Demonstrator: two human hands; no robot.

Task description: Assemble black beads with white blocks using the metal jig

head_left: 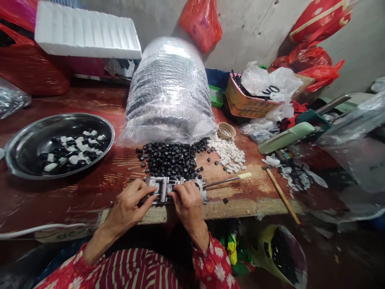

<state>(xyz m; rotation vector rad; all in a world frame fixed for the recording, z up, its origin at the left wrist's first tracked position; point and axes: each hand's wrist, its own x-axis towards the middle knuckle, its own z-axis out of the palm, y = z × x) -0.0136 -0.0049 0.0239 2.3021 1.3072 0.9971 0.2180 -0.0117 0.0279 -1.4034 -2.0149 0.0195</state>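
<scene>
A metal vise-like fixture (164, 188) lies at the table's front edge, with a rod that ends in a pale handle (245, 176) reaching out to its right. My left hand (129, 204) is at the fixture's left part, thumb and fingertips closed around something too small to make out. On the fixture's middle rests my right hand (188, 198), its fingers bent and pressed together; what they hold, if anything, is hidden. Just behind the fixture lies a heap of small round black parts (171, 158). Small white parts (228, 152) are piled to the right of them.
On the left stands a steel basin (112, 138) with black and white parts. A large plastic-wrapped bundle (171, 88) rises behind the black heap. A wooden-handled hammer (282, 194) lies at right, near a carton (249, 104). Below the edge is an open bag (270, 241).
</scene>
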